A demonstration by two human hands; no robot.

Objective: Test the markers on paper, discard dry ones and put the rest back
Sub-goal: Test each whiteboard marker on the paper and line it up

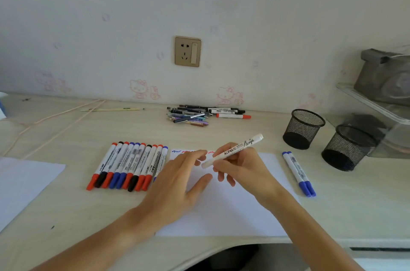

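Your right hand [238,165] held the white acrylic marker [233,150] pinched between thumb and fingers, barrel tilted up to the right, its lower end hanging just above the sheet of paper [224,208]. Your left hand [177,184] lay over the paper with fingers nearly straight and gripping nothing, fingertips reaching toward that lower end. I could not tell whether the cap was on or off there; the end was too blurred. If it was capped, the sound move was to pinch the cap with your left fingertips and pull straight along the barrel, keeping the right grip firm. For the test itself, bare paper below the coloured squiggles [190,151] at the top edge suited best, with your left palm pinning the sheet. White ink on white paper would show poorly, so a slow, pressed stroke was wise. The row of whiteboard markers [127,165] lay left of the paper, two blue markers [298,173] right, two mesh pen holders [321,137] beyond.
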